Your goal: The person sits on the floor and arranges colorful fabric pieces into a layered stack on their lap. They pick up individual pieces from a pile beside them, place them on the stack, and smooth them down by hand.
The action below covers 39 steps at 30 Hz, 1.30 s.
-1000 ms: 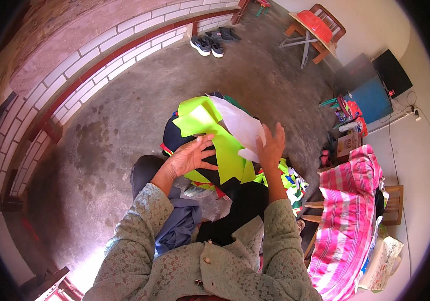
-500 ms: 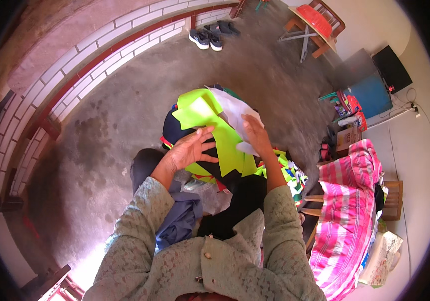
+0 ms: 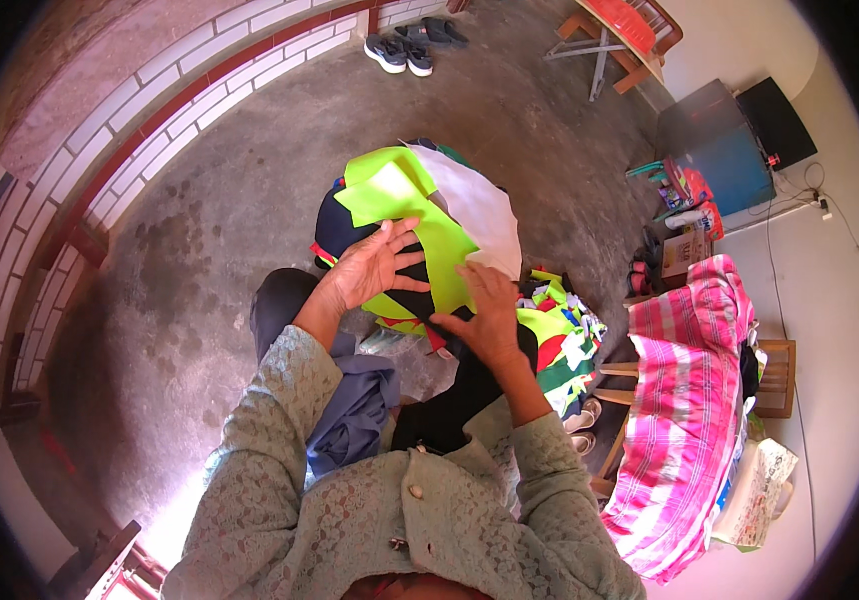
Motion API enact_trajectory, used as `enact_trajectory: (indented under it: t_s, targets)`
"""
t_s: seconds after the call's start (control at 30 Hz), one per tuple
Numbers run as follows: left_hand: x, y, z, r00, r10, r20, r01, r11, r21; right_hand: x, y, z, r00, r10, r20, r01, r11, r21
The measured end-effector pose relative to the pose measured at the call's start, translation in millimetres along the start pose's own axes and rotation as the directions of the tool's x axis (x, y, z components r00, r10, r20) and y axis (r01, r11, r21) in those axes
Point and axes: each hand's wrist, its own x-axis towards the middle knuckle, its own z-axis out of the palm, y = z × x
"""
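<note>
A bright yellow-green piece of fabric (image 3: 441,248) lies over a dark bundle (image 3: 335,222) in front of my knees. Beside it on the right is a white piece of fabric (image 3: 479,200). My left hand (image 3: 374,270) is open at the left edge of the yellow-green piece, fingers spread and palm partly showing. At that fabric's lower right edge is my right hand (image 3: 492,318), thumb well apart from the fingers; the fingertips seem to touch the cloth and nothing is gripped. A grey-blue cloth (image 3: 354,410) hangs by my left leg.
Colourful fabric scraps (image 3: 561,345) are heaped at the right of my legs. A pink checked cloth (image 3: 684,410) covers furniture farther right. Shoes (image 3: 399,55) stand by the white brick wall (image 3: 159,95). A red basin (image 3: 624,22) sits on a folding table at the far right.
My right hand has come down and left from over the white fabric to the yellow-green piece's lower edge. The white fabric now lies flatter. My left hand stays spread nearly where it was.
</note>
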Motion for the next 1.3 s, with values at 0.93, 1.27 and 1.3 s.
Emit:
enact_trajectory:
  t_s: [0.93, 1.27, 1.3]
  targets:
    - [-4.1, 0.2, 3.8, 0.997, 0.064, -0.040, -0.060, 0.994, 0.087, 27.0, -18.2, -43.0, 0.892, 0.429, 0.147, -0.302, 0.321, 0.898]
    - [5.0, 20.6, 24.8, 0.890, 0.443, -0.107, -0.281, 0.719, 0.636, 28.3, 21.8, -79.4, 0.904, 0.426, 0.021, -0.321, 0.647, 0.692]
    - [4.5, 28.4, 36.1, 0.887, 0.459, -0.043, -0.323, 0.685, 0.653, 33.1, 24.1, -83.7, 0.912, 0.402, -0.084, -0.281, 0.760, 0.586]
